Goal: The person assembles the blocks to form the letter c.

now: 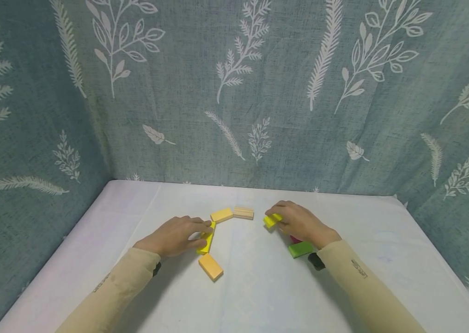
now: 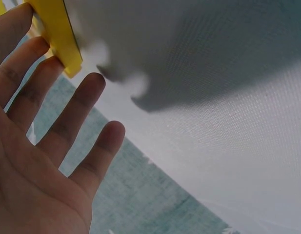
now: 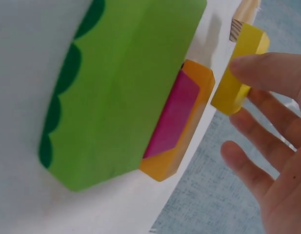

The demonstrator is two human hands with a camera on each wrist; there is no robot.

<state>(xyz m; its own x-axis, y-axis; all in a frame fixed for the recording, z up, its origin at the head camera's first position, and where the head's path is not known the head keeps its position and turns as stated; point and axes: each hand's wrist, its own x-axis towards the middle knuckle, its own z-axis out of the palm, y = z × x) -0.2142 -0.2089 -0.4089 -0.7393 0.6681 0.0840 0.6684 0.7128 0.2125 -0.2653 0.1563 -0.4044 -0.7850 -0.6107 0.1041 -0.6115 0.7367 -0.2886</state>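
Note:
My left hand [image 1: 176, 235] pinches a long yellow block [image 1: 208, 237] lying on the table, thumb and fingertips at its sides. In the left wrist view, the ring and little fingers extend away from that block [image 2: 57, 36]. My right hand [image 1: 302, 223] holds a smaller yellow block [image 1: 272, 220] between thumb and fingers. The right wrist view shows this block [image 3: 226, 95] tilted, the thumb on its near face and the other fingers loosely bent. Beneath the right wrist lie a green block [image 1: 300, 249] with a scalloped dark edge and a magenta-and-orange block [image 3: 177, 112], partly hidden in the head view.
An orange block [image 1: 211, 267] lies just nearer than the long yellow one. Beyond it, another yellow-orange block [image 1: 222, 215] and a striped wooden block [image 1: 243, 212] continue a curved row. A patterned curtain [image 1: 234, 92] stands behind the white-covered table [image 1: 251, 286].

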